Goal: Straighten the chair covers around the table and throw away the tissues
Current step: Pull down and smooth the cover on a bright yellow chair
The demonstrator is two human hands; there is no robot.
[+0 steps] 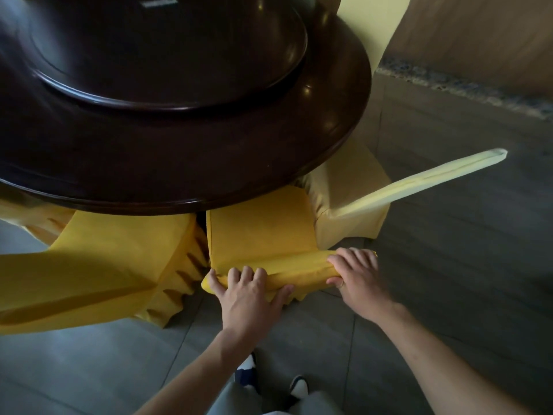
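Grey tile floor [449, 265], dark round table [179, 160]; you stand at yellow chair cover [260, 232], tucked under table edge; left hand [248, 292] and right hand [356, 274] curl fingers over backrest top; straightening step; next, tug fabric evenly; no tissues visible.

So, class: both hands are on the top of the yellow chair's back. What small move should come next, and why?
Probably pull the cover down evenly: the left hand and right hand grip its top edge, where the cloth looks bunched.
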